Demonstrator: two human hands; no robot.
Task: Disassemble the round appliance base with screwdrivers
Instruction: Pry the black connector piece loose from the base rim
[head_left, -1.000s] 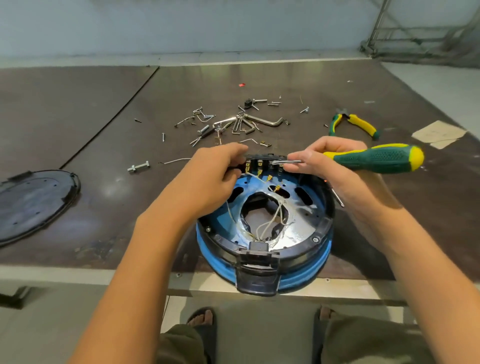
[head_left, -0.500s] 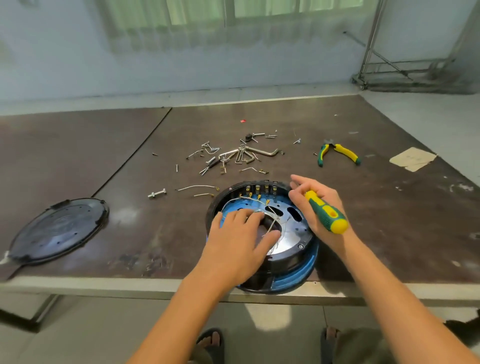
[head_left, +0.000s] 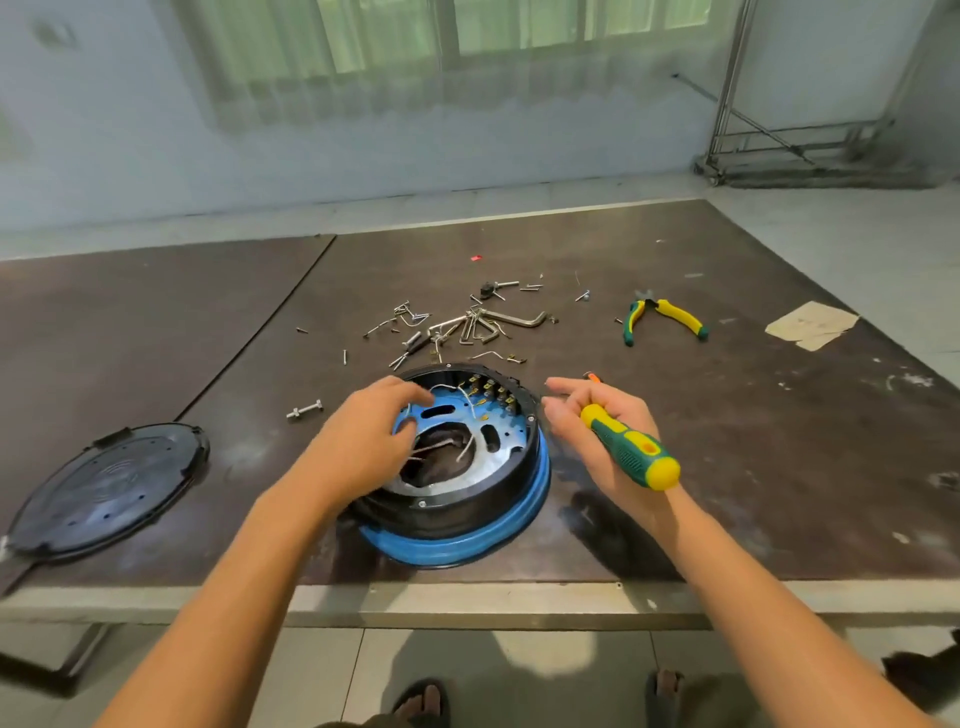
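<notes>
Item — appliance base (head_left: 457, 499), round, black ring over a blue rim, open side up at the near edge of the desk (head_left: 779, 467), directly ahead of me between my two hands. Left hand (head_left: 358, 447) is the nearer one: it reaches over the left rim, palm down, fingers spread loosely among the white wires (head_left: 441, 447) — grip apart, clamped on nothing I can see. Right hand (head_left: 597, 441) hovers just right of the rim, palm closed round the screwdriver (head_left: 631, 449), free fingers extended, handle pointing back toward me and its tip hidden, so I judge it must swing left to reach any screw.
</notes>
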